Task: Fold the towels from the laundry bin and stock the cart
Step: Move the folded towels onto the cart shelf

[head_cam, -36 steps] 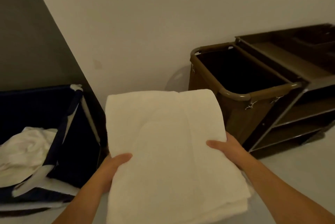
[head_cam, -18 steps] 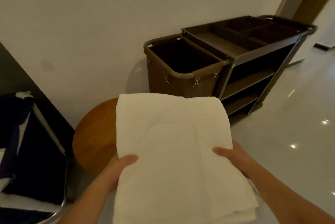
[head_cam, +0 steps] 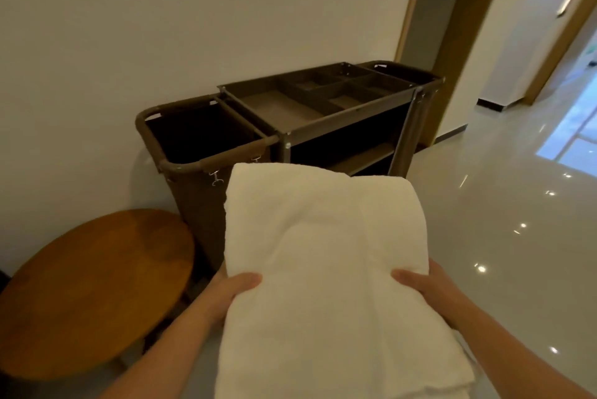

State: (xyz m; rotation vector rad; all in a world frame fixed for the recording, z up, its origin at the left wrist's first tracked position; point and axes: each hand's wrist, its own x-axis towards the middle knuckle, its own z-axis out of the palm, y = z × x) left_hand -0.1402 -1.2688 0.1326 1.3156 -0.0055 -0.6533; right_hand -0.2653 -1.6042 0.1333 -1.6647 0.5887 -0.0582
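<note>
A folded white towel point(head_cam: 323, 253) lies flat in front of me, carried between both hands. My left hand point(head_cam: 231, 293) grips its left edge with the thumb on top, and my right hand point(head_cam: 426, 285) grips its right edge the same way. Beyond the towel stands the brown housekeeping cart point(head_cam: 326, 114) against the wall, with a divided top tray, open shelves below and a dark bag frame point(head_cam: 200, 137) at its left end. The towel's far edge covers the cart's lower front. The laundry bin is out of view.
A round wooden stool point(head_cam: 93, 288) stands low at the left, close to the cart's bag. Glossy grey floor point(head_cam: 500, 204) opens to the right toward a doorway with a wooden frame point(head_cam: 465, 27). A pale wall runs behind the cart.
The view has swung right and nearer the cart: the blue laundry bin has left the frame, the stool has come into view, and the cart is closer. Both hands keep the same hold on the towel.
</note>
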